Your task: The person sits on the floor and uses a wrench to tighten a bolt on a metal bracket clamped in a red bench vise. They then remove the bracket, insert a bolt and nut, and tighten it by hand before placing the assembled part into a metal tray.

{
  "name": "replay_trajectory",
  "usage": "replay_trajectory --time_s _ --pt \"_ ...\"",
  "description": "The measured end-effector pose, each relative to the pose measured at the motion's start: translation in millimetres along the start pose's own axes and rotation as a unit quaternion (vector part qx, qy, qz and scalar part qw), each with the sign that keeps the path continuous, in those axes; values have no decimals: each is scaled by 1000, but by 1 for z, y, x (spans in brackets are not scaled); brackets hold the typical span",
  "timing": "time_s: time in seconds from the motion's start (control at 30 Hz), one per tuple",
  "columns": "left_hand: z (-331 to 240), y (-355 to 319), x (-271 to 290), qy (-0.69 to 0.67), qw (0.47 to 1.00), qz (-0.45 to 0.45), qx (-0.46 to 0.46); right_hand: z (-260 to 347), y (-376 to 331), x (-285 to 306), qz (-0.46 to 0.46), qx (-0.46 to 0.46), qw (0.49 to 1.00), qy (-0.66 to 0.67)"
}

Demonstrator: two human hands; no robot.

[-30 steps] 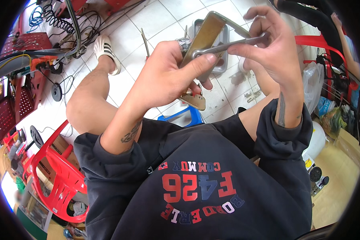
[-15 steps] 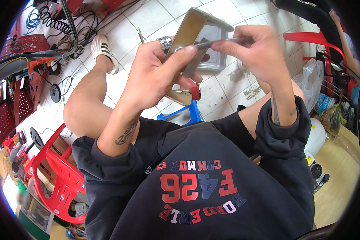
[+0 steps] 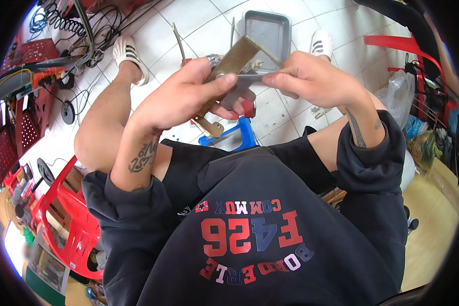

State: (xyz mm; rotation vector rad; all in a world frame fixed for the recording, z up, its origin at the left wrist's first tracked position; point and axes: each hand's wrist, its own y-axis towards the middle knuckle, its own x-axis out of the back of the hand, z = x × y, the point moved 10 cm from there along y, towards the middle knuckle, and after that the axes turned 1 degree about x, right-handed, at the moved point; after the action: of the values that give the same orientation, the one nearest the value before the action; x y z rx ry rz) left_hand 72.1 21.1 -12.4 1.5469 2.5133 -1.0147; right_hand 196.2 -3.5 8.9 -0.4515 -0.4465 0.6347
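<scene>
My left hand (image 3: 181, 97) is wrapped round a brass-coloured bent metal bracket (image 3: 238, 53), its thumb lying near one end of a thin grey metal rod (image 3: 250, 78). Thumb and fingers of my right hand (image 3: 319, 81) pinch the rod's other end, which they mostly hide. The rod lies across the bracket. A darker flat metal piece (image 3: 231, 97) shows under the rod. Beside my left fingertips is a small red part (image 3: 248, 108); whether it is joined to the bracket I cannot tell. The bracket's lower end, with a hole in it, sticks out below my left hand.
A grey rectangular tray (image 3: 289, 33) lies on the tiled floor beyond my hands. Below them stands a blue plastic frame (image 3: 247, 135). Red chairs (image 3: 76, 229) are at both sides. Cables and red perforated metal panels (image 3: 33, 53) crowd the left; bags (image 3: 398, 97) hang at the right.
Both hands have come nearer to me with the bracket and rod, and the bracket has tilted. More of the tray and my right shoe now show beyond them.
</scene>
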Motion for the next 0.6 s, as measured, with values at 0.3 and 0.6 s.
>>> replay_trajectory --time_s 0.3,0.6 --pt "-4 -2 9 -22 993 -76 -90 -18 9 -19 -54 40 994 88" --pt "3 0 12 -42 990 -92 -100 -26 12 -26 -101 34 989 105"
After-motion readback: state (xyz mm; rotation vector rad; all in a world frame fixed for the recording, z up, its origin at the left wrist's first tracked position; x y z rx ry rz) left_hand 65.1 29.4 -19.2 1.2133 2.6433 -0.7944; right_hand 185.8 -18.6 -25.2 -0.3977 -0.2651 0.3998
